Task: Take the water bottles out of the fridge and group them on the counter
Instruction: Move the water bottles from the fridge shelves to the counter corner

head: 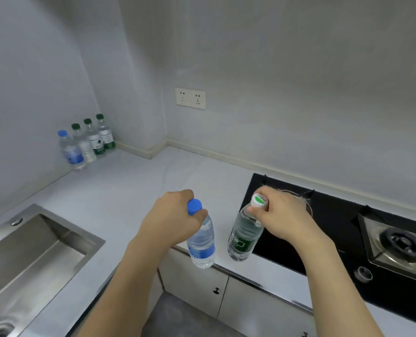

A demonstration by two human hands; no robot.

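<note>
My left hand (171, 218) grips the neck of a clear bottle with a blue cap and blue label (202, 244), held near the counter's front edge. My right hand (281, 215) pinches the top of a green-labelled bottle with a white and green cap (244, 233), at the front edge beside the hob. Whether either bottle rests on the counter (134, 190) I cannot tell. In the far left corner, several bottles stand in a row against the wall: one blue-capped (70, 150) and three green-capped (93, 138). The fridge is out of view.
A steel sink (31, 251) is set into the counter at the left. A black gas hob (348, 234) with burners lies at the right. A double wall socket (190, 98) sits above the counter. Cabinet doors (202, 285) are below the front edge.
</note>
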